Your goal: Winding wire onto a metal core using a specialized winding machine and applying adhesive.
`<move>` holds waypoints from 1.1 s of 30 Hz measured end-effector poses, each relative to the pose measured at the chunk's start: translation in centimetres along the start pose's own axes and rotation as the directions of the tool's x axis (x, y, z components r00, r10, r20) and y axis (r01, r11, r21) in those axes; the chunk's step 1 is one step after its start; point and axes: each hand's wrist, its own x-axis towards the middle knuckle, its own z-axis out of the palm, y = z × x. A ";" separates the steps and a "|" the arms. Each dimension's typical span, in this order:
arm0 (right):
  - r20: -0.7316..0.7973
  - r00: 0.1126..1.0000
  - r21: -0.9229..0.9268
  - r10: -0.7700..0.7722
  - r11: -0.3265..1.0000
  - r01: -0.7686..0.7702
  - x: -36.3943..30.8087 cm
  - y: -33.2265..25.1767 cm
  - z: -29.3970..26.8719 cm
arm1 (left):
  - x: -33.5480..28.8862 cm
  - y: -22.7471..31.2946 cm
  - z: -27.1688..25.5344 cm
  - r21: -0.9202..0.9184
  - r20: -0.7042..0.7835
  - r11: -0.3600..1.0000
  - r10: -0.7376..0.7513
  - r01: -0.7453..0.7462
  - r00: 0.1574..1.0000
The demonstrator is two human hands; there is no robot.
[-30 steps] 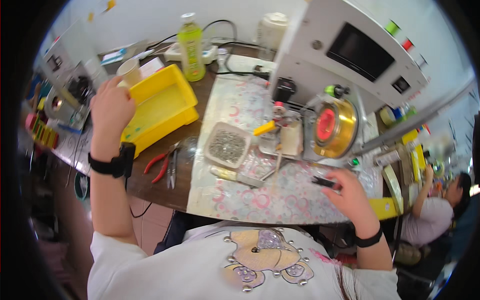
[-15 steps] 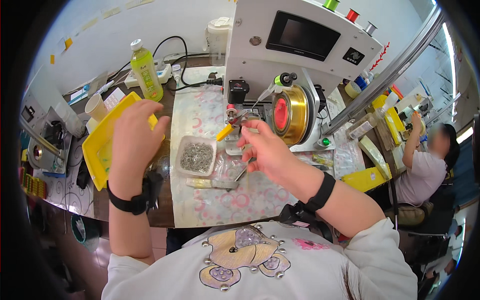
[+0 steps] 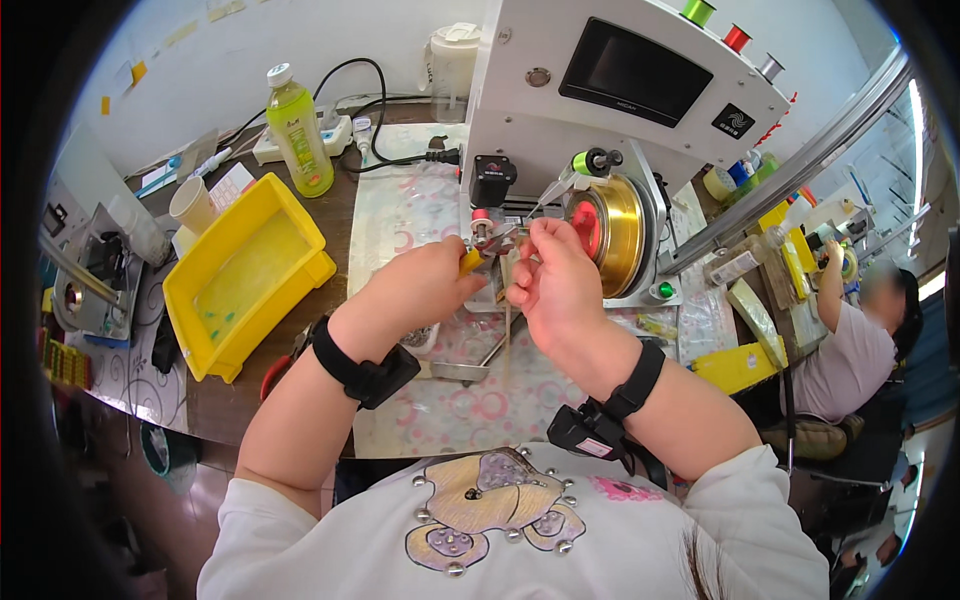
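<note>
While the white machine point(image 3: 525, 125) stands as a smooth, boxy metal housing with a dark glossy screen point(image 3: 636, 72), a metallic gold spool point(image 3: 620, 240) with a red centre shines at its foot, round and reflective, and a black block point(image 3: 492, 182) juts out beside it. The yellow handle point(image 3: 470, 262), short and smooth, lies at the machine's front edge, and the left hand point(image 3: 420, 290) has its curled fingers closed around it, back of the hand upward, forearm slanting in from the lower left. The right hand point(image 3: 562, 280) is raised just beside it, near the spool, palm turned partly inward, thumb and forefinger nearly together and the other fingers bent; whether anything lies between those tips cannot be told. Black straps point(image 3: 640, 385) circle both wrists. The left hand and wrist partly hide a dish point(image 3: 421, 340) of fine metal pieces, and a flat metal blade point(image 3: 460, 371) lies on the pink-patterned mat point(image 3: 460, 420). A ribless yellow plastic bin point(image 3: 275, 328) sits to the left, with a paper cup point(image 3: 192, 205) and a green bottle point(image 3: 300, 140) near it; red-handled pliers point(image 3: 275, 376) are mostly covered by the left forearm.
</note>
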 end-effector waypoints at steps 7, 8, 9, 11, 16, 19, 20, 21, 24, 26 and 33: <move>-0.013 0.999 -0.050 -0.052 0.997 0.051 0.0 0.2 0.5 | 0.5 0.3 1.2 -0.050 -0.065 0.998 0.031 -0.034 0.997; -0.013 0.998 -0.064 -0.060 0.996 0.059 0.0 0.3 0.5 | 0.5 0.2 1.2 -0.002 -0.077 0.999 0.045 -0.045 0.996; -0.015 0.998 -0.077 -0.068 0.995 0.067 0.0 0.4 0.6 | 0.4 0.2 1.1 0.050 -0.096 0.997 0.067 -0.062 0.993; -0.020 0.995 -0.105 -0.094 0.990 0.091 0.1 0.5 0.6 | 0.0 0.2 0.8 0.200 -0.146 0.974 0.135 -0.105 0.980; -0.025 0.988 -0.166 -0.155 0.975 0.149 0.4 0.4 0.7 | -1.3 0.7 -1.5 0.163 -0.178 0.977 0.166 -0.137 0.970; -0.025 0.982 -0.210 -0.187 0.961 0.178 0.4 0.2 0.8 | -1.3 1.1 -2.4 -0.011 -0.476 0.945 0.283 -0.328 0.832; -0.039 0.984 -0.207 -0.176 0.965 0.164 0.4 0.1 0.8 | -0.7 1.4 -2.5 -0.004 -0.560 0.903 0.354 -0.430 0.749; -0.050 0.985 -0.205 -0.163 0.967 0.150 0.4 0.0 0.7 | -0.1 1.6 -2.4 0.012 -0.639 0.851 0.410 -0.525 0.650; -0.054 0.989 -0.197 -0.141 0.972 0.128 0.3 -0.1 0.6 | 1.3 2.3 -1.4 0.053 -0.650 0.817 0.464 -0.574 0.601; -0.046 0.990 -0.189 -0.133 0.974 0.122 0.4 -0.2 0.6 | 1.9 2.6 -0.9 0.077 -0.645 0.804 0.491 -0.589 0.586; -0.018 0.996 -0.181 -0.089 0.980 0.084 -0.2 -0.4 0.1 | 1.9 3.2 -0.2 0.201 -0.697 0.735 0.572 -0.647 0.433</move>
